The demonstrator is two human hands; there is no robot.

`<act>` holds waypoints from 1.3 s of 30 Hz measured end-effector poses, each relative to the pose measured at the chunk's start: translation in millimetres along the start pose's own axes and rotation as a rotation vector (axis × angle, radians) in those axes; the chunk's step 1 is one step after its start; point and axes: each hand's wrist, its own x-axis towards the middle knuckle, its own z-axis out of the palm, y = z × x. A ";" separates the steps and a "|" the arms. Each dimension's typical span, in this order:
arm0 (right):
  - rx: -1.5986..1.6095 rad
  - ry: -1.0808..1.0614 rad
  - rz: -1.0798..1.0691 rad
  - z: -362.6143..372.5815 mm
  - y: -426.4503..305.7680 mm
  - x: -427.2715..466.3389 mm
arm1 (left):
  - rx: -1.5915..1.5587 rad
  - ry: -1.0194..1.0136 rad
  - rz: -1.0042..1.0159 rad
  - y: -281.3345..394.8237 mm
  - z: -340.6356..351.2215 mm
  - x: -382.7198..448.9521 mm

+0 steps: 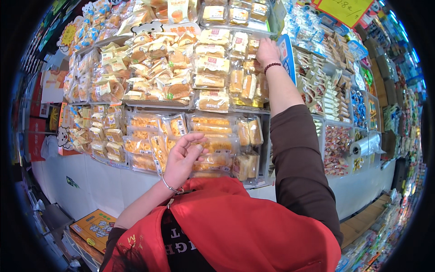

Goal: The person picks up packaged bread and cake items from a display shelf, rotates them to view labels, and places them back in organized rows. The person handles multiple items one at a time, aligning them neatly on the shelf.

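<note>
My right hand (268, 51) reaches far forward to the right edge of a bin of wrapped bread, beside small packs of bread (253, 45). Its fingertips are partly turned away, so a hold cannot be made out. Larger clear-wrapped loaves (212, 65) stand in a column just left of these packs. My left hand (185, 154) hovers, fingers loosely curled and holding nothing, above long packaged breads (214, 144) in the nearer bin. Bread packs with orange-flecked tops (141, 144) lie to its left.
An upright blue sign (287, 59) stands close to my right wrist. Bins of wrapped snacks (307, 76) and candies (338, 146) continue rightward, with a plastic bag roll (365, 146) at their front. An orange carton (93, 227) sits low at left.
</note>
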 end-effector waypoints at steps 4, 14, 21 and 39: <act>-0.092 -0.004 0.091 -18.2 -17.8 4.8 | -0.016 0.022 -0.013 -3.7 -4.6 1.6; 0.831 -0.252 0.403 13.5 -52.0 16.4 | 0.022 -0.011 0.021 -2.9 -0.3 2.7; 0.972 -0.067 0.617 1.6 -32.2 4.5 | 0.004 0.004 0.004 -5.3 1.4 -1.5; 2.452 -0.231 0.425 -104.0 -61.9 -271.0 | 0.025 -0.109 0.009 -10.8 26.9 -3.3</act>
